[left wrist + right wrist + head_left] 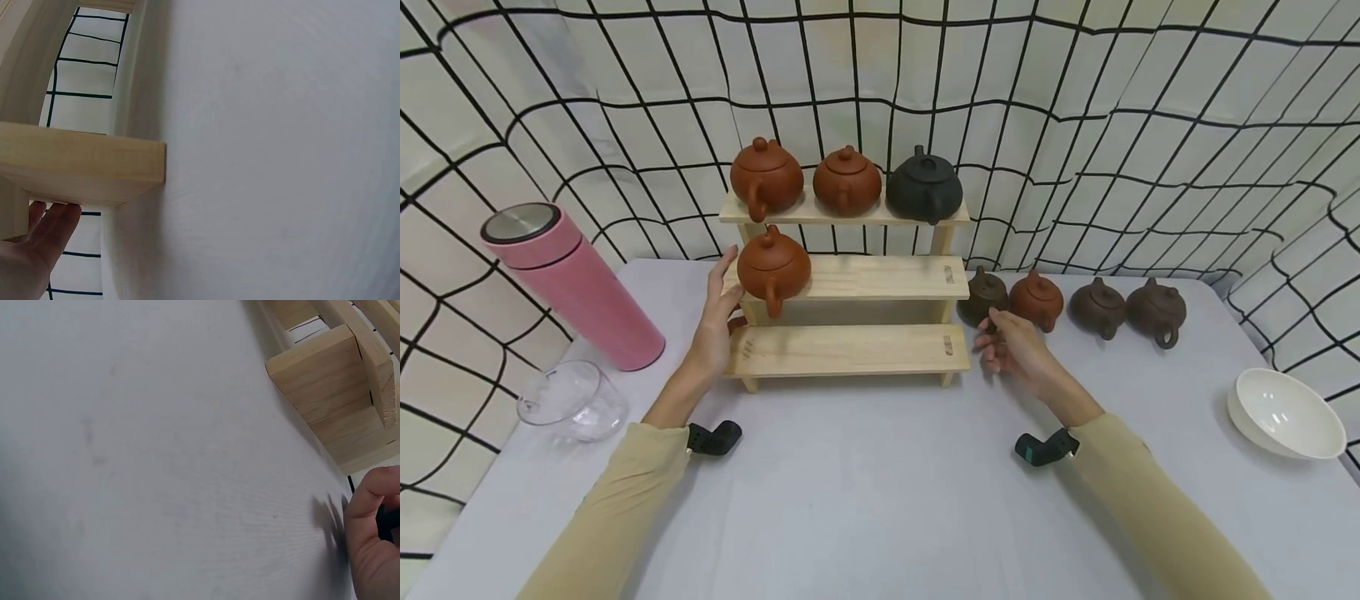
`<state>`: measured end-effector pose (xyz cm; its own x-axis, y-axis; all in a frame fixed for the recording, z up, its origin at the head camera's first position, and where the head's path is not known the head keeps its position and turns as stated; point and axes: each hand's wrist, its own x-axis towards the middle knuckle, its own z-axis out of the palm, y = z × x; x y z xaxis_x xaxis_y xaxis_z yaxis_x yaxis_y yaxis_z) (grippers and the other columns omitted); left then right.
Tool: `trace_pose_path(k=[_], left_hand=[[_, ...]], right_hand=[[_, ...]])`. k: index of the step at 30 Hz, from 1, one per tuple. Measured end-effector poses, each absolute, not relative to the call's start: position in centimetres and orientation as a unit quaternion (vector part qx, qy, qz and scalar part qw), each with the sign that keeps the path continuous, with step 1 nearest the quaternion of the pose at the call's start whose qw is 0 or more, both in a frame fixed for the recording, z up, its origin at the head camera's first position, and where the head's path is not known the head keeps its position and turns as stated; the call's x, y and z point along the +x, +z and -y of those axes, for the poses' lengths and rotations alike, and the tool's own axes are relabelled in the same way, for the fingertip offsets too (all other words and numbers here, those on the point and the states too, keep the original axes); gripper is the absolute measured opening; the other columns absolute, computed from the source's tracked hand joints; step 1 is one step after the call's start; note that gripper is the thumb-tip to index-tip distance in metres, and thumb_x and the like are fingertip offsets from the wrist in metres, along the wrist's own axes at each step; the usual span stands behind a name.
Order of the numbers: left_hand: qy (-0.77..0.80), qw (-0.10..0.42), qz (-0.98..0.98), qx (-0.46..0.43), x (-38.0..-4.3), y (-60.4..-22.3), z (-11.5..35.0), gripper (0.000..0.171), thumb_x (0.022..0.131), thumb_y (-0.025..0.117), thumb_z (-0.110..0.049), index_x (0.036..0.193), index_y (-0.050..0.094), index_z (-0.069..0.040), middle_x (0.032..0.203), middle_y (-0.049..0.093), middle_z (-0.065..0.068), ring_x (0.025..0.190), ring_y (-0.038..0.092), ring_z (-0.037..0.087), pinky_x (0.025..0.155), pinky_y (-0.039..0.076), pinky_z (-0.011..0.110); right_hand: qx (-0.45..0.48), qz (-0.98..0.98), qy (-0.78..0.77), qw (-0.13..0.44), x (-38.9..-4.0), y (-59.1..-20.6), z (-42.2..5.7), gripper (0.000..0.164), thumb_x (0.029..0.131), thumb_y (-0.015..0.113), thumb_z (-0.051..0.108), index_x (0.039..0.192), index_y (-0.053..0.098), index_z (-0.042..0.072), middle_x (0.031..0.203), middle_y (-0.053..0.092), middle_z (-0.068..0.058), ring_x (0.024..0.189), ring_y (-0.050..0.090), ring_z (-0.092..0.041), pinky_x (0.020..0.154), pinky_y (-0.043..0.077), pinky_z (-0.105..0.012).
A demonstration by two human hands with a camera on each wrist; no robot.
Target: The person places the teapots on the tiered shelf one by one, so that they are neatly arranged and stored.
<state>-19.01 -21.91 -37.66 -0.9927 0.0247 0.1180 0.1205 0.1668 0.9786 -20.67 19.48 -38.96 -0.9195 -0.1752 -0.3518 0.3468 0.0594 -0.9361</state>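
Observation:
A three-tier wooden stand (850,354) is in the middle of the table. My left hand (707,329) rests against its left end, and the left wrist view shows the fingers (59,228) fairly straight by the wood. An orange-brown teapot (773,265) sits on the middle tier near that hand. Right of the stand, my right hand (1018,346) pinches the handle of a small dark brown teapot (983,292), partly hidden by the fingers. In the right wrist view, thumb and forefinger curl round a dark part of it (389,522).
The top tier bears two reddish teapots (766,173) (847,179) and a dark grey one (925,185). Beside the held teapot stand a reddish teapot (1036,298) and two brown ones (1097,307) (1156,310). A white bowl (1285,417), pink flask (580,287) and clear glass (576,404) flank them.

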Motion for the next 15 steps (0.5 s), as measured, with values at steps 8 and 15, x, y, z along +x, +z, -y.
trace_pose_path(k=[8,15], left_hand=[[-0.637,0.033,0.769,-0.048,-18.8,-37.9,21.9,0.064,0.109,0.020,-0.031,0.169,0.002,-0.028,0.173,0.009,0.004,0.146,0.026,0.031,0.109,0.027,0.051],[-0.640,0.036,0.766,-0.054,-19.0,-37.8,21.9,0.064,0.109,0.021,-0.033,0.169,0.002,-0.031,0.174,0.008,0.002,0.146,0.025,0.028,0.109,0.027,0.049]], right_hand=[[0.053,-0.671,-0.720,0.169,-20.2,-39.6,-19.6,0.028,0.115,0.039,0.024,0.104,0.051,0.001,0.087,0.057,-0.003,0.069,0.047,-0.009,0.059,0.041,-0.020],[0.033,-0.671,-0.729,0.131,-19.1,-38.1,-19.6,0.030,0.115,0.042,0.027,0.099,0.052,0.002,0.084,0.055,-0.002,0.066,0.047,-0.009,0.057,0.039,-0.021]])
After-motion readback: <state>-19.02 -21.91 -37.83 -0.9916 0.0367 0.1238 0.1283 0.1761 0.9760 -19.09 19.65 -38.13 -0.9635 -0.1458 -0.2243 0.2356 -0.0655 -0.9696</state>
